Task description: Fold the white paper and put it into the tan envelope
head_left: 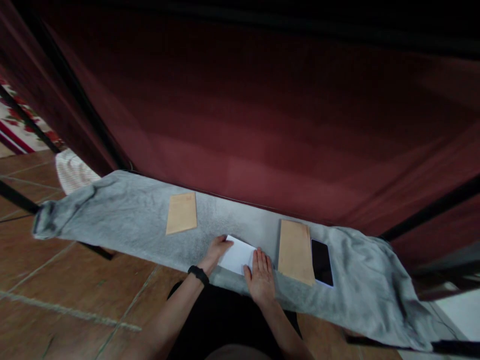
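Observation:
A folded white sheet of paper (238, 255) lies on a grey cloth (123, 215) spread over a narrow bench. My left hand (217, 251), with a black band on the wrist, grips the paper's left edge, its fingers curled on it. My right hand (260, 278) lies flat on the paper's right part, fingers stretched out and together. A brown envelope (182, 213) lies to the left on the cloth. A larger brown envelope (295, 251) lies just right of my right hand.
A black phone (322, 262) rests face up beside the larger envelope. A dark red curtain (262, 115) hangs right behind the bench. Brown floor tiles (56, 280) run to the left, with a white cloth bundle (73, 170) near the bench's far left end.

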Tool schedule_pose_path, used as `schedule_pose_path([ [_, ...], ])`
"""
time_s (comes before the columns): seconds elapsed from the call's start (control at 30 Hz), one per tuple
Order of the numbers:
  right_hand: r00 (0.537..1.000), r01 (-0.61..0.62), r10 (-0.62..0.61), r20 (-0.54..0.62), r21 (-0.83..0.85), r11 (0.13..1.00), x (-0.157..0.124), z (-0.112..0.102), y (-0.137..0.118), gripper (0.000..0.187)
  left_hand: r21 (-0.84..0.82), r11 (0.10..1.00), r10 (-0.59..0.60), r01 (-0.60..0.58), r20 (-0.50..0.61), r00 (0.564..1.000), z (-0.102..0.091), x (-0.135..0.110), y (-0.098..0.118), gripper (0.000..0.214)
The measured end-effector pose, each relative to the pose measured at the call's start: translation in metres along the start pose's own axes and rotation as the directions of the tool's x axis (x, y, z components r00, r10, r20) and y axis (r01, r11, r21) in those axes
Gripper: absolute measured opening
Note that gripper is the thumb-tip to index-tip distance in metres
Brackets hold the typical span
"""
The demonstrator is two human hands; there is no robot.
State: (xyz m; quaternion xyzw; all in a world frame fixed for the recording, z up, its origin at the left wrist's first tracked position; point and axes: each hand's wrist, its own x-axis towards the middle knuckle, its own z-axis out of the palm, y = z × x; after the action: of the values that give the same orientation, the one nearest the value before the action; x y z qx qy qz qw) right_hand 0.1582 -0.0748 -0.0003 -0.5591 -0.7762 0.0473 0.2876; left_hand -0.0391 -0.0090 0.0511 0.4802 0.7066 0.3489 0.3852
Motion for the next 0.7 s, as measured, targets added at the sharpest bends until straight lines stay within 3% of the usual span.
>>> schedule_pose_path([
  [0.13,0.994,0.101,-0.104,0.043,0.065,0.993,0.001,-0.009,-0.011,0.063,-0.191,0.981,-0.043,0.036,-0.032,0.999,-0.005,-0.016,0.005,0.023],
  [0.23,0.985,0.149,-0.165,0.056,0.219,0.964,0.010,-0.016,-0.029,0.069,-0.279,0.960,-0.016,0.002,-0.050,0.999,-0.003,-0.029,0.018,0.039],
  [0.33,0.999,0.027,-0.045,0.027,0.480,0.877,0.030,-0.024,-0.048,0.053,-0.357,0.932,0.053,-0.065,-0.042,0.998,-0.003,-0.038,0.037,0.049],
  [0.4,0.987,-0.146,0.151,0.052,0.678,0.720,0.046,-0.031,-0.058,0.047,-0.429,0.898,0.091,-0.100,-0.040,0.995,-0.006,-0.043,0.046,0.053],
  [0.47,0.940,-0.282,0.311,0.142,0.835,0.472,0.059,-0.037,-0.065,0.053,-0.470,0.879,0.076,-0.087,-0.043,0.996,-0.010,-0.047,0.047,0.056],
  [0.57,0.889,-0.329,0.381,0.255,0.933,0.144,0.069,-0.038,-0.068,0.061,-0.475,0.880,-0.004,0.010,0.014,1.000,-0.010,-0.051,0.032,0.059],
  [0.63,0.871,-0.332,0.404,0.280,0.941,0.062,0.066,-0.032,-0.063,0.059,-0.515,0.854,-0.029,0.066,0.079,0.996,-0.007,-0.049,0.014,0.056],
  [0.7,0.855,-0.356,0.432,0.287,0.930,0.086,0.060,-0.024,-0.049,0.056,-0.554,0.830,-0.013,0.066,0.099,0.995,-0.005,-0.045,-0.003,0.050],
])
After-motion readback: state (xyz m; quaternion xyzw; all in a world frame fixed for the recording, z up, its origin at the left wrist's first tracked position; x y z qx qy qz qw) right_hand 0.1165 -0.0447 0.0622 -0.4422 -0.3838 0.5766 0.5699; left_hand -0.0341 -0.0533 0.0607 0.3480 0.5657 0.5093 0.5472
